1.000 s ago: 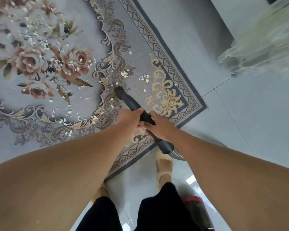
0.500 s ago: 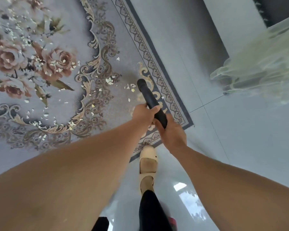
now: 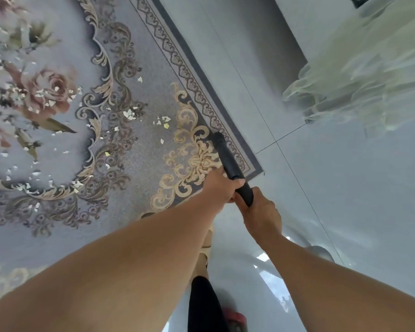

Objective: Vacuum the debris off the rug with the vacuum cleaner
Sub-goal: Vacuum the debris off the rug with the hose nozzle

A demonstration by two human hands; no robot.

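The floral rug fills the left of the view, its corner meeting the pale tiled floor. The black vacuum tube now points at that corner, its tip by the border beside the gold scroll. It has swung right from the scrollwork where it stood a second ago. Both hands grip the tube, the left hand wrapped round the middle and the right hand clamped just behind. Pale debris lies scattered left of the tip.
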